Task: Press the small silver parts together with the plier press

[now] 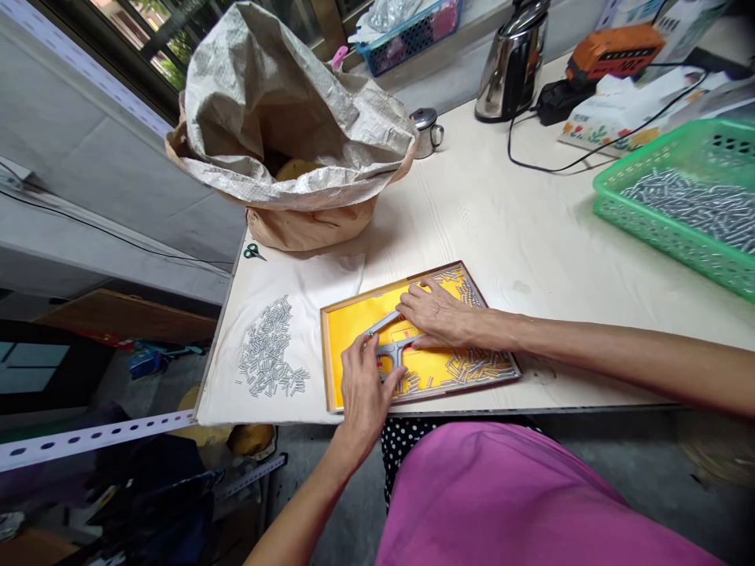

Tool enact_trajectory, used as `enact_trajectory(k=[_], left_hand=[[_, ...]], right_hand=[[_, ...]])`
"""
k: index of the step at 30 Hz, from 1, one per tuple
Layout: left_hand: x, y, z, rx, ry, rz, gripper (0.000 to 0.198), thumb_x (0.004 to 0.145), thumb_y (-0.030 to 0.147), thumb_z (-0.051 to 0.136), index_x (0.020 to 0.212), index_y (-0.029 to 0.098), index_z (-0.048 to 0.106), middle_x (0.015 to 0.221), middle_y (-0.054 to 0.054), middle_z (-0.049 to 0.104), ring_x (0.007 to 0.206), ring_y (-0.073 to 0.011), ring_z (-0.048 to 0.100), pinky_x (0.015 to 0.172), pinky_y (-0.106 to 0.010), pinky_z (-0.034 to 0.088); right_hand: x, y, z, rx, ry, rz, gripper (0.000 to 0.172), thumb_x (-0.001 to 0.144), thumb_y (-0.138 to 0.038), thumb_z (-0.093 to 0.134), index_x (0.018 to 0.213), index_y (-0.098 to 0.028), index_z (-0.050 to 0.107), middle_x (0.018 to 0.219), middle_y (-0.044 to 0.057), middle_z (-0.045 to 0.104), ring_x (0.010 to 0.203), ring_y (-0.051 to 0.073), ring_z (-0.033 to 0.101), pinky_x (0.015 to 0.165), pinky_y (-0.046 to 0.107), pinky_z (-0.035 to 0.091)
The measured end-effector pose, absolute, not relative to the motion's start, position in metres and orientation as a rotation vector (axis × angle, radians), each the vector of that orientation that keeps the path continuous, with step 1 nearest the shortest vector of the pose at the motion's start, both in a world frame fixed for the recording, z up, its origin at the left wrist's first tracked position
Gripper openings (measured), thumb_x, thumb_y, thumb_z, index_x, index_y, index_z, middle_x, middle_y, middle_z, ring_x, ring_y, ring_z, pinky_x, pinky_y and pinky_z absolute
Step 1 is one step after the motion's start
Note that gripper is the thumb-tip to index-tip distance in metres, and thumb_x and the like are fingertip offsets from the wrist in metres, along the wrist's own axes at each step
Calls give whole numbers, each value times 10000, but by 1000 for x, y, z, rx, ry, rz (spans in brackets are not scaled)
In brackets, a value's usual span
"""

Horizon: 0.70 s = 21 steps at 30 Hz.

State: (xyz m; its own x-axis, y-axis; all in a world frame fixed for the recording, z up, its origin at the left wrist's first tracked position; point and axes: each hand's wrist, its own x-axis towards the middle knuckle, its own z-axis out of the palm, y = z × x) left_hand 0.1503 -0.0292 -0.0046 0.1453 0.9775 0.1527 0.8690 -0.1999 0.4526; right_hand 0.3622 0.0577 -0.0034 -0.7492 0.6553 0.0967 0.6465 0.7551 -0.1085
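Observation:
A wooden-framed tray with a yellow floor [348, 324] lies near the table's front edge, with several small metal cylinders along its right and front sides. My left hand [364, 387] rests at the tray's front, its fingers curled on a grey metal frame tool [389, 350] that lies in the tray. My right hand [440, 313] lies flat over the tray, fingers spread and pressing on the tool's far end. A loose pile of small metal cylinders [268, 350] sits on a white cloth [307, 275] left of the tray.
A big woven sack [283, 118] stands at the back left, with green-handled scissors [253, 252] beside it. A green basket of metal cylinders [684, 196] is at the right. A steel kettle [513, 63], a small metal cup [425, 130], a cable and boxes line the back.

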Motion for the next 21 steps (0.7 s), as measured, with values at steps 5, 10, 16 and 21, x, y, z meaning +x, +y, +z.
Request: enact_trajectory(k=[5, 10, 16, 21], left_hand=[[170, 3, -3, 2449, 1618, 344, 697, 825, 262, 704, 1442, 167, 394, 1373, -170, 557, 1293, -340, 497, 1069, -525, 428], [181, 18, 3, 2495, 1641, 152, 565, 843, 245, 691, 1356, 126, 483, 1238, -148, 643, 1145, -285, 582, 992, -432, 483], [190, 19, 9, 2532, 1592, -47, 293, 884, 200, 641, 1175, 171, 624, 1110, -98, 710, 1025, -248, 626, 922, -370, 499], [187, 28, 7, 2490, 1588, 22, 383, 862, 285, 687, 1217, 159, 620, 1144, -117, 704, 1073, -261, 619, 944, -371, 487]], right_hand=[[352, 39, -3, -1060, -2731, -13, 218, 946, -260, 514, 1086, -116, 600, 1005, 122, 604, 939, 255, 475, 833, 391, 364], [350, 33, -17, -1205, -2662, -85, 249, 912, -41, 405, 1062, -104, 593, 998, 126, 628, 905, 238, 507, 810, 371, 380], [364, 36, -32, -1112, -2751, 12, 260, 969, -61, 350, 959, -133, 599, 865, 85, 623, 792, 197, 520, 718, 334, 373], [370, 36, -38, -1119, -2660, -9, 265, 1029, -285, 408, 1043, -116, 612, 901, 103, 635, 826, 214, 535, 748, 357, 394]])
